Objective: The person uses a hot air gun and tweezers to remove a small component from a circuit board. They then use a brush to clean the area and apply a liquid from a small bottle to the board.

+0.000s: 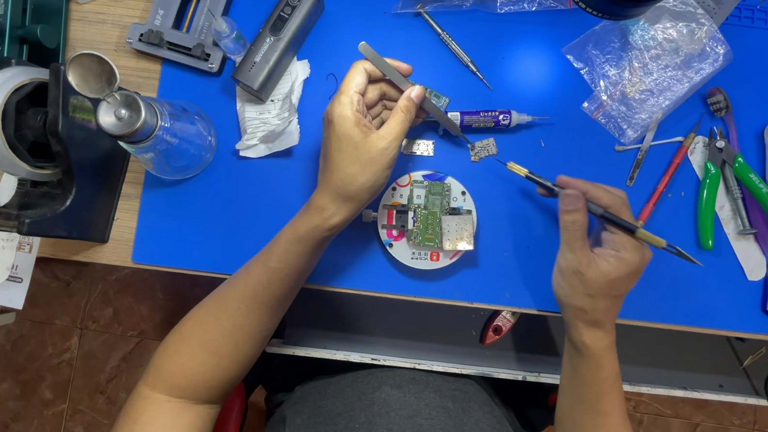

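Mat [206, 233] lay on tabletop [96, 254]. Round holder [391, 236] sat mid-mat near front edge, board [430, 214] on it. Small chip [483, 148] lay just behind holder, glue tube [489, 119] behind that. Left hand [360, 135] sat left of chip, right hand [600, 247] right of holder. Pliers [734, 186] lay at mat's right end, bag [647, 63] behind them. Microscope [12, 141] stood off mat's left edge, bottle [164, 135] beside it.
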